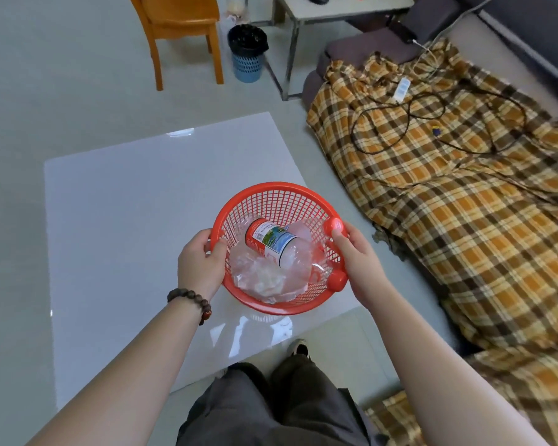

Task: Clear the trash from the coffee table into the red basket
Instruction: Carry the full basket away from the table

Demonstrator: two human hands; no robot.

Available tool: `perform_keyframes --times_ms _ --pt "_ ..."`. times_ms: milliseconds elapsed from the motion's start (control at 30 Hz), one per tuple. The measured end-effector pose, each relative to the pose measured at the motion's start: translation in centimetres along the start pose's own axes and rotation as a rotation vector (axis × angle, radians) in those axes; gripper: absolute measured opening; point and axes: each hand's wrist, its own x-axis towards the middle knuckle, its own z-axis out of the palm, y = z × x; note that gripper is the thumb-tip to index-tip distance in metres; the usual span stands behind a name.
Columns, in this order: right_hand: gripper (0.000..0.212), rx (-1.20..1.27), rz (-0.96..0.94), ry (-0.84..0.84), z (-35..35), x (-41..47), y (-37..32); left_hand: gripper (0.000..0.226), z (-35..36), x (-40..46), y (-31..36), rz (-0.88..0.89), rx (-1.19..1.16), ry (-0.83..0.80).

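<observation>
While you hold the red basket (276, 201) over the coffee table's (126, 204) near right corner, your left hand (200, 263) curls round its left rim and your right hand (351, 249) pinches the right handle. It looks light and springy, so rim grips suit it. Inside, the plastic bottle (273, 241) lies on crumpled plastic bags (264, 281), long axis running far-left to near-right; its ends are unclear.

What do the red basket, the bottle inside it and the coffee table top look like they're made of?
Red basket: moulded plastic, probably; uniform glossy red, open grid walls. Bottle: clear thin plastic with a printed label, judging by its see-through body. Coffee table top: glossy white, glass or polished stone perhaps; it mirrors the basket and a window highlight.
</observation>
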Motion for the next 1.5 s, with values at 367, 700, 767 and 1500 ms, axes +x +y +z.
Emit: perform_keyframes --times_ms 367,700,767,1500 --pt "0.026 0.095 0.000 0.211 -11.4 -0.3 3.3 0.007 11.0 -2.4 4.3 0.097 0.079 -0.148" --pt "0.030 0.128 0.005 0.088 -29.1 6.3 3.6 0.009 27.6 -5.5 11.9 0.092 0.061 -0.037" --pt "0.029 0.101 -0.014 0.069 -33.0 7.8 2.6 0.012 30.8 -6.6 13.7 0.075 0.052 -0.001" --pt "0.037 -0.058 -0.041 -0.143 -37.6 28.3 -6.3 0.018 41.3 4.2 20.2 -0.039 0.049 0.207"
